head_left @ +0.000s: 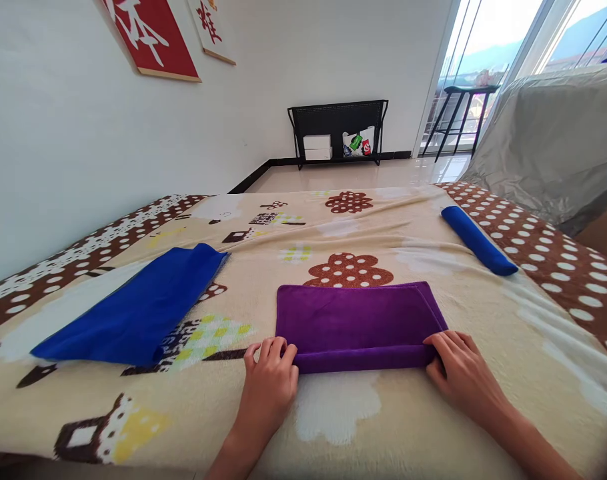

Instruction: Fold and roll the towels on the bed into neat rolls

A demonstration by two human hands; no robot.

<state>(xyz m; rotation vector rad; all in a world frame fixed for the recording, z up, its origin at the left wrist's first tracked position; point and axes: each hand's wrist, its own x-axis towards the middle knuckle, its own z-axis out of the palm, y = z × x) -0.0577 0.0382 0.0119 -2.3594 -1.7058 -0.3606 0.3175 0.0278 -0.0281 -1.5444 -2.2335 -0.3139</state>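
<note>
A purple cloth [353, 317] lies on the patterned blanket, its near edge rolled into a narrow band. My left hand [271, 373] is closed on the left end of that band, fingers bent over it. At the right end my right hand [461, 373] pinches the band between thumb and fingers. To the left a blue cloth [138, 307] is spread out with uneven edges. A blue roll [478, 240] rests at the right, near the blanket's brown dotted border.
The cream blanket [223, 433] has slight wrinkles. Beyond it stand a black rack [338, 120] with white boxes, a stool [463, 113] by the window, and covered furniture [563, 127] at the right. A white wall runs along the left.
</note>
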